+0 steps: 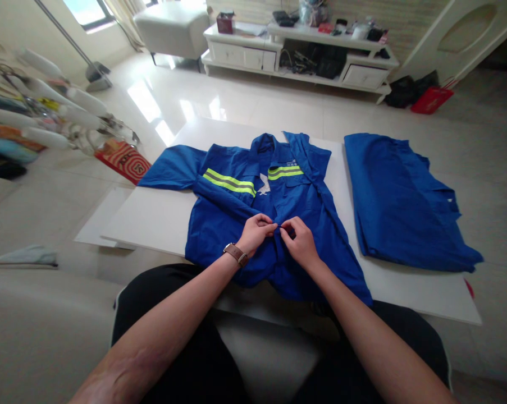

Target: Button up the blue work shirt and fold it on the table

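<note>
Pinching the front of the jacket (pixel 293 197), left hand (pixel 256 231) and right hand (pixel 299 241) nearly met (a watch (pixel 235 255) circled the left wrist). The jacket overhung the near edge of the table (pixel 152 219); a folded garment (pixel 405 202) lay at its right end.

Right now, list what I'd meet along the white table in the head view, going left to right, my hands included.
Blue work jacket's jutting sleeve → brown-strapped wristwatch → left hand → right hand → folded blue garment.
</note>
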{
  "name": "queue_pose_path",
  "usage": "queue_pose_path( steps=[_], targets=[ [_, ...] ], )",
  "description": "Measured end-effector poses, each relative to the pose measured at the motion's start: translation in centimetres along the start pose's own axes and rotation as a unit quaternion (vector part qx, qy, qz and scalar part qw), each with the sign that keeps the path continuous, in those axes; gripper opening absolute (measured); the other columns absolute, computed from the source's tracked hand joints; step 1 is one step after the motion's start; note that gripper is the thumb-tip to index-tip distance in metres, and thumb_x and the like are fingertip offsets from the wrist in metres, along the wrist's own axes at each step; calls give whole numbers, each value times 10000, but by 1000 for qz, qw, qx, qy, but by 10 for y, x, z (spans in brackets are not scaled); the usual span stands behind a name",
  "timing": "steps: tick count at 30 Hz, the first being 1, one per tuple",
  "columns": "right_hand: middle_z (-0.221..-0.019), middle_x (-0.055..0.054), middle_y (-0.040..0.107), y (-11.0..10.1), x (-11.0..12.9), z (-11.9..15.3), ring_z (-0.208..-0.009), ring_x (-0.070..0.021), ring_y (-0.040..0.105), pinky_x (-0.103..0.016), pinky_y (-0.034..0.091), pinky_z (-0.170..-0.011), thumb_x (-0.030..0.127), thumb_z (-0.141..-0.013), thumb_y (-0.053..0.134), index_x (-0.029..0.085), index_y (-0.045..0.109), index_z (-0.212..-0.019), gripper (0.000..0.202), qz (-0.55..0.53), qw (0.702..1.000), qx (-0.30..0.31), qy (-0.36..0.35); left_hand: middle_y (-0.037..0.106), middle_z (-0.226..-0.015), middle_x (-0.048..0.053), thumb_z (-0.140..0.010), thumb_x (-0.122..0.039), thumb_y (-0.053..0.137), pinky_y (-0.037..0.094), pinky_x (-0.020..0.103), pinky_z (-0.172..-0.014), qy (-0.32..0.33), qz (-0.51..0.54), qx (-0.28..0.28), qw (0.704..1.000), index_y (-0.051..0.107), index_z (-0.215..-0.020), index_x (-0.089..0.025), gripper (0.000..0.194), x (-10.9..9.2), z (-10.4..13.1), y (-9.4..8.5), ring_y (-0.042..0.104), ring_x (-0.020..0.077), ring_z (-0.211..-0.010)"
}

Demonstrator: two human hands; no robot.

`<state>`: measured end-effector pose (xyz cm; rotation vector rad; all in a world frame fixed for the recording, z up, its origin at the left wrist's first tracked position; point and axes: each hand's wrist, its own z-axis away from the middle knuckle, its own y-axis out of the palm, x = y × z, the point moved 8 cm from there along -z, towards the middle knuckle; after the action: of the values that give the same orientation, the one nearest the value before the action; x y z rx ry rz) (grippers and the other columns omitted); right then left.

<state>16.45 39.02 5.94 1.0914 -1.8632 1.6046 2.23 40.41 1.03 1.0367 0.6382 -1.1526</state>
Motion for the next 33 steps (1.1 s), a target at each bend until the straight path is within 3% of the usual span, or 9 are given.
queue_pose_path(
  steps=[10, 13, 16, 23, 33],
  targets=[
    [-844, -24, 599, -1, -1, 0, -807, -182, 587, -326, 438, -738, 257, -956, 536, 227, 585, -823, 144, 0, 1000, -8, 11, 655, -605, -17, -632, -178, 862, 515, 234, -625, -5, -18, -12, 1000, 619, -700, -158, 253, -2, 2, 0, 608, 100, -587],
    [-857, -30, 585, 1, 1, 1, -820, -189, 575, -331, 437, -758, 252, -965, 508, 232, 559, -834, 142, 25, 1000, -4, -6, 683, -629, 14, -656, -242, 867, 509, 247, -628, -21, -85, -21, 996, 689, -695, -141, 208, 0, 3, -3, 624, 120, -607],
    [-874, -39, 574, 2, 3, 2, -841, -198, 566, -336, 438, -776, 252, -977, 476, 235, 539, -846, 147, 45, 999, 0, -16, 666, -608, 26, -726, -373, 830, 482, 249, -593, -52, -137, 9, 989, 720, -662, -129, 275, 8, 6, 0, 609, 125, -586],
    [-886, -48, 564, 2, 5, 0, -846, -207, 555, -345, 439, -775, 208, -968, 450, 241, 520, -850, 141, 55, 998, 9, -22, 590, -599, -10, -674, -424, 867, 484, 244, -608, -54, -61, 52, 995, 710, -679, -129, 334, 14, 7, 8, 537, 92, -579],
    [-888, -47, 597, 0, 10, 1, -869, -205, 582, -351, 467, -802, 243, -968, 507, 231, 580, -880, 115, 40, 998, 14, -38, 574, -612, -25, -694, -331, 809, 484, 233, -614, -84, -20, 31, 996, 633, -637, -152, 258, 18, 4, 5, 543, 85, -581]
  ],
)
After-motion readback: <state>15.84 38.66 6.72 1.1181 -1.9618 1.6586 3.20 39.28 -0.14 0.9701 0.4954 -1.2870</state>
